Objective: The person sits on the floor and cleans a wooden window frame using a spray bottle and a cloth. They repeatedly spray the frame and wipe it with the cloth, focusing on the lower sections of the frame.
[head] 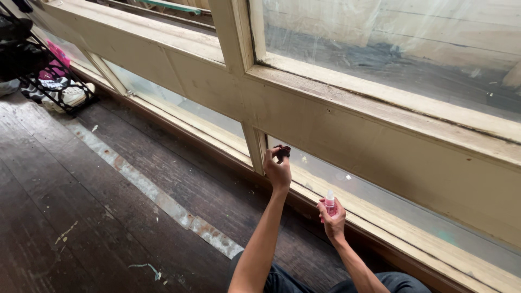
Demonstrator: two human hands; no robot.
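Note:
My left hand [277, 169] is raised to the lower window pane [380, 192] and grips a small dark cloth [283, 152] pressed against the glass next to the cream wooden post [254, 146]. Lower and to the right, my right hand [332, 220] holds a small pink spray bottle [329, 203] with a white top, upright, close to the sill [380, 214]. Both forearms reach up from the bottom of the view, above my dark trousers.
A long cream window frame [336, 116] with worn paint runs diagonally across the view. Dark plank floor [81, 201] with a pale metal strip [157, 195] lies to the left. A black wire rack [49, 76] with shoes and a dark bag stands at the far left.

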